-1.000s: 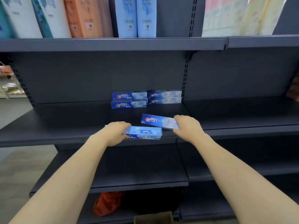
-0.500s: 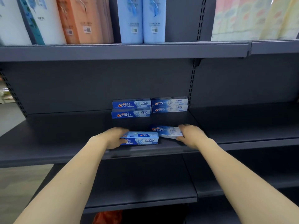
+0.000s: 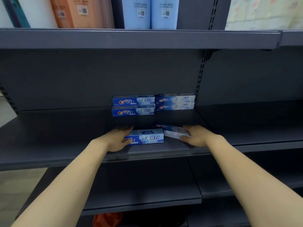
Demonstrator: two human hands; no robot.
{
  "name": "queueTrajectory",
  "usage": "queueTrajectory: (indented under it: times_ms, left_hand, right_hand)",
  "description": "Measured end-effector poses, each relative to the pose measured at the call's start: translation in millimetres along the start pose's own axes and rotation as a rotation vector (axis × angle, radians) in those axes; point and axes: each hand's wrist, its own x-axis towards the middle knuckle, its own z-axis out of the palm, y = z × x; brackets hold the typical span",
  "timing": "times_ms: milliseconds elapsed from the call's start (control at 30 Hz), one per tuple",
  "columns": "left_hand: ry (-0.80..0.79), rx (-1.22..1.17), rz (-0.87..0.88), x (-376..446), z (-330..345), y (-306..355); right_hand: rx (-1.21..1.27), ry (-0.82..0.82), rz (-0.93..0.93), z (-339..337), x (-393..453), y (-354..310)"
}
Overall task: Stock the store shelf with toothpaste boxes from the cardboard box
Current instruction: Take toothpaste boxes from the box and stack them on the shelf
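Dark grey shelf (image 3: 57, 135) fills the view, and on it sits a blue toothpaste box (image 3: 146, 138), left hand (image 3: 117, 139) clamped on its nine o'clock end. At three o'clock, touching it, a paler box (image 3: 173, 131) lies tilted, right hand (image 3: 197, 136) closed around its far end. At twelve o'clock, four stacked boxes (image 3: 153, 104) stand against the back panel.

My left hand (image 3: 117, 139) grips a blue toothpaste box (image 3: 146, 137) on the dark shelf (image 3: 57, 136); my right hand (image 3: 197, 136) grips a paler box (image 3: 173, 131) at its two o'clock.
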Motion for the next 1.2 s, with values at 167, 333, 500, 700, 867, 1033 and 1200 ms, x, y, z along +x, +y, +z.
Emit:
queueTrajectory:
  times_ms: [167, 333, 500, 700, 867, 1033, 1200]
  left_hand:
    - [0.013, 0.121, 0.013, -1.2, 4.7, 2.4]
    - [0.050, 0.169, 0.024, -2.3, 7.6, 3.4]
    - [0.073, 0.196, 0.026, -2.5, 11.4, 2.4]
    - [0.098, 0.211, 0.025, -2.6, 13.1, 3.4]
    - [0.094, 0.214, 0.035, -0.9, 13.7, 1.6]
    - [0.141, 0.218, 0.046, -2.3, 17.7, 0.9]
    - [0.143, 0.218, 0.052, -1.2, 17.9, -0.6]
  right_hand:
    - [0.127, 0.014, 0.039, -1.9, 1.9, -0.8]
    - [0.039, 0.011, 0.001, -5.7, 3.6, -9.2]
    - [-0.047, 0.015, -0.028, 0.9, 5.2, -21.2]
    - [-0.213, 0.081, 0.001, 1.2, 11.3, -28.2]
    - [-0.288, 0.181, -0.022, -5.7, 16.4, -42.4]
    - [-0.240, 0.177, -0.012, -3.3, 27.7, -58.1]
    - [-0.222, 0.162, -0.043, 5.7, 32.9, -56.9]
